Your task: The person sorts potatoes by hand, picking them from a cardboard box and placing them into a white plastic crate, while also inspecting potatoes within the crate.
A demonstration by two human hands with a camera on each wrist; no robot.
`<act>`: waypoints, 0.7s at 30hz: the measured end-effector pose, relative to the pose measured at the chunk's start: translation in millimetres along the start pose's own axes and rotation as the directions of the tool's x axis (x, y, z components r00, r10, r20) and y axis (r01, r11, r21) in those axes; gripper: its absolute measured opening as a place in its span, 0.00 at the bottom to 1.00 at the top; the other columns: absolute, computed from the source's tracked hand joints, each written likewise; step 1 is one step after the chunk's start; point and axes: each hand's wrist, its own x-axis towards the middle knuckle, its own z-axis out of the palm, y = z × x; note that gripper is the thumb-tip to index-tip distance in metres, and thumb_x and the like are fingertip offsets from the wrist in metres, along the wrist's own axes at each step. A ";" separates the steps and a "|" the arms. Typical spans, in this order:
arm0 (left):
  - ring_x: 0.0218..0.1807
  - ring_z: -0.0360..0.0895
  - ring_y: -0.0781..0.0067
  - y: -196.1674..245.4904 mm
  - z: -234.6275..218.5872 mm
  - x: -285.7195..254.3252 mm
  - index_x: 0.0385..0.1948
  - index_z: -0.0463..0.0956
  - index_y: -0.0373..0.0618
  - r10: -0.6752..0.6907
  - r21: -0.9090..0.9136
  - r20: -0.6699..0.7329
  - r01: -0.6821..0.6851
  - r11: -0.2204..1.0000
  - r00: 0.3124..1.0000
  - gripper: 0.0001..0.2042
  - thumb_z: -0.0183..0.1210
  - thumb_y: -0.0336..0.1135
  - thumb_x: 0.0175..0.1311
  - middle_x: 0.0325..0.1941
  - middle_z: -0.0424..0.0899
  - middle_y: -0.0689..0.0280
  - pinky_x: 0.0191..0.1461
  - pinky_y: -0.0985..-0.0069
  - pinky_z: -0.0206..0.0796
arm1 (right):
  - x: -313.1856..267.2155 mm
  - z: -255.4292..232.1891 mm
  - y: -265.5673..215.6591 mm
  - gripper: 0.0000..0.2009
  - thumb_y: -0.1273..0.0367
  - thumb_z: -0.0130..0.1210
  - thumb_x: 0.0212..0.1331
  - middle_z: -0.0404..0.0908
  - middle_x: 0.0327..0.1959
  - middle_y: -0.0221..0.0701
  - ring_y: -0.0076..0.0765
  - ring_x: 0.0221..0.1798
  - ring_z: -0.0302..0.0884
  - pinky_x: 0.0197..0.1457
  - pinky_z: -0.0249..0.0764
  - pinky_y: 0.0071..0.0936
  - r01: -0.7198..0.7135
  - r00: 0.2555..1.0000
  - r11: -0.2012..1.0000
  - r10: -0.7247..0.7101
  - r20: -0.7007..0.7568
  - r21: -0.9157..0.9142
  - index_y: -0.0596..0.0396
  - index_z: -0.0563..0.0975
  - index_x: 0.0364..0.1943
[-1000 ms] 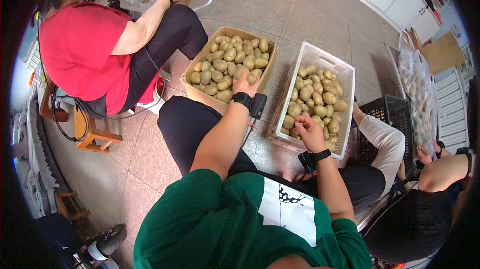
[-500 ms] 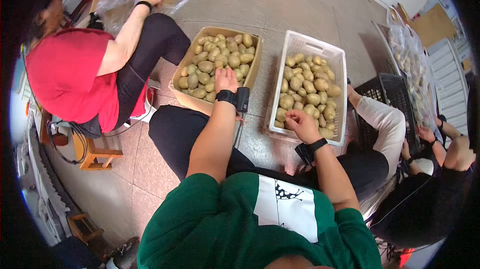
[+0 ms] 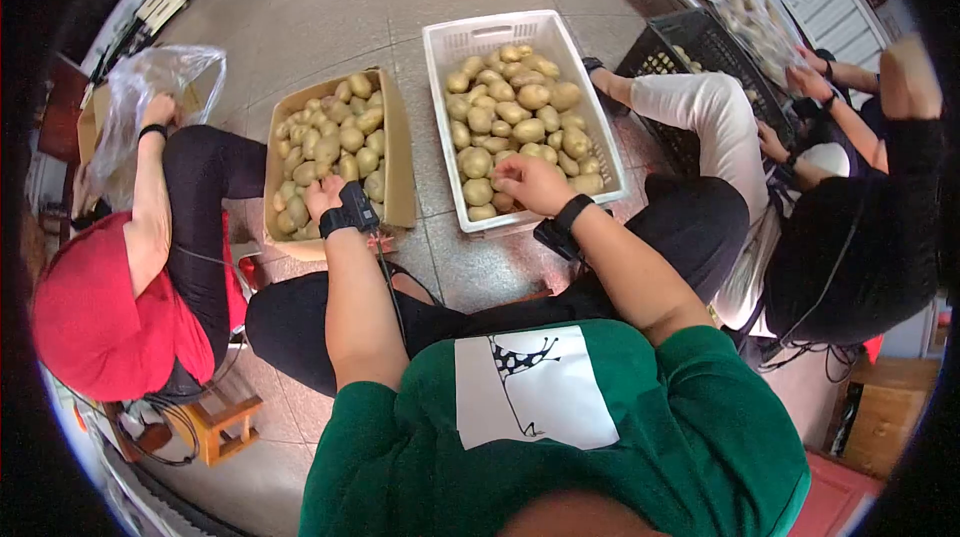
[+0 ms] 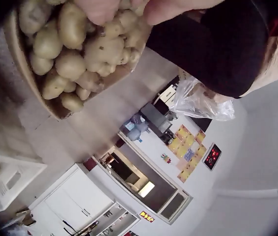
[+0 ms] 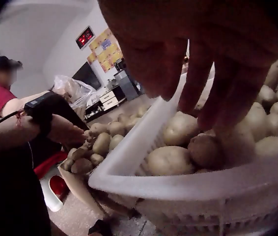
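My left hand [image 3: 325, 199] is at the near side of a cardboard box [image 3: 398, 152] heaped with potatoes [image 3: 327, 149]. Its fingers touch the near potatoes and look relaxed, with none held in view; the left wrist view cuts most of the hand off at its top edge. Over the near left part of a white plastic crate [image 3: 436, 87] hangs my right hand [image 3: 535, 184], fingers loosely bent downward. In the right wrist view those fingers [image 5: 198, 83] point down at the crate's potatoes [image 5: 171, 161], close above a darker brown one [image 5: 206, 150].
A person in red [image 3: 100, 307] sits at left beside a clear plastic bag [image 3: 160, 72]. Black crates [image 3: 690, 42] and a bag of potatoes [image 3: 735, 7] stand at right, near another person in black [image 3: 850, 247]. A wooden stool [image 3: 225, 422] is at lower left.
The head view has swung round, so the box and crate appear further left. My left hand, palm up over the potatoes half a second ago, now rests lower at the box's near side.
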 end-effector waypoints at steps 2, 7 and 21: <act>0.50 0.66 0.61 -9.7 22.7 -25.4 0.50 0.61 0.36 0.048 0.024 -0.232 -0.044 0.999 0.972 0.19 0.46 0.38 0.60 0.51 0.67 0.57 0.53 0.66 0.59 | 2.1 -7.5 4.0 0.12 0.68 0.53 0.45 0.76 0.33 0.43 0.44 0.38 0.74 0.43 0.69 0.33 -0.035 0.985 0.991 0.012 -0.171 -0.133 0.59 0.75 0.35; 0.53 0.64 0.59 -59.2 80.5 -86.1 0.49 0.60 0.29 0.083 0.316 -0.091 -0.050 0.947 0.992 0.18 0.39 0.32 0.60 0.53 0.65 0.51 0.57 0.66 0.59 | 8.1 -34.0 25.5 0.22 0.65 0.54 0.44 0.66 0.49 0.40 0.47 0.55 0.61 0.55 0.63 0.36 -0.372 0.917 0.866 0.286 -0.279 -0.334 0.51 0.69 0.47; 0.49 0.68 0.50 -178.0 111.1 -177.4 0.47 0.62 0.39 -0.702 0.393 -0.053 0.661 0.640 0.711 0.15 0.45 0.31 0.58 0.52 0.67 0.53 0.51 0.57 0.65 | 3.4 -50.6 26.7 0.25 0.66 0.53 0.43 0.56 0.56 0.41 0.53 0.57 0.56 0.58 0.58 0.43 -0.589 0.790 0.718 0.417 -0.449 -0.370 0.53 0.64 0.50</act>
